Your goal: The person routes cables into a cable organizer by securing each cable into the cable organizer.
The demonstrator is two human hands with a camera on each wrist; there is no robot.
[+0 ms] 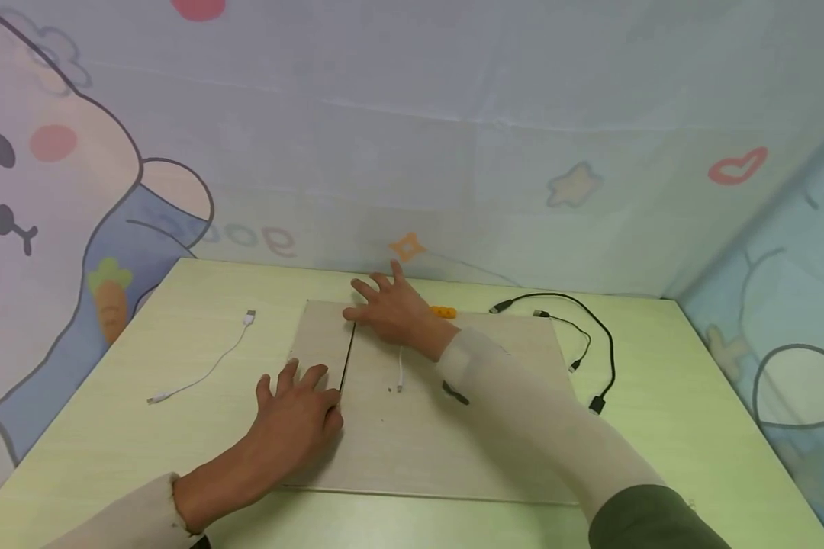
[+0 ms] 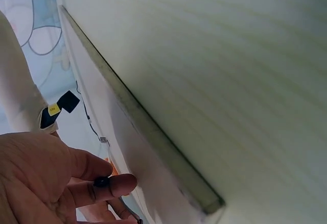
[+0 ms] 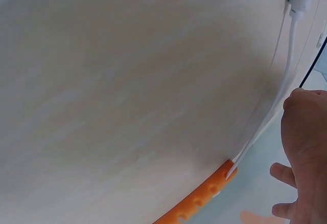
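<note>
A thin black cable (image 1: 347, 358) runs taut between the two hands over a pale board (image 1: 426, 465). My left hand (image 1: 288, 427) pinches its near end; in the left wrist view, this hand (image 2: 46, 178) has a small black piece (image 2: 101, 181) between thumb and finger. At the board's back edge, my right hand (image 1: 398, 313) holds the far end, other fingers spread. From the right hand (image 3: 309, 142) the black cord (image 3: 314, 63) extends in the right wrist view; its grip is partly hidden. An orange holder (image 1: 443, 312) with a white cable (image 3: 290, 55) in it sits beside this hand.
A white cable (image 1: 223, 357) lies left of the board. Two black cables, one long (image 1: 612, 343) and one short (image 1: 584, 333), lie at the right. A dark connector (image 1: 455, 393) rests on the board under the right forearm. A printed curtain (image 1: 453, 152) hangs behind the table.
</note>
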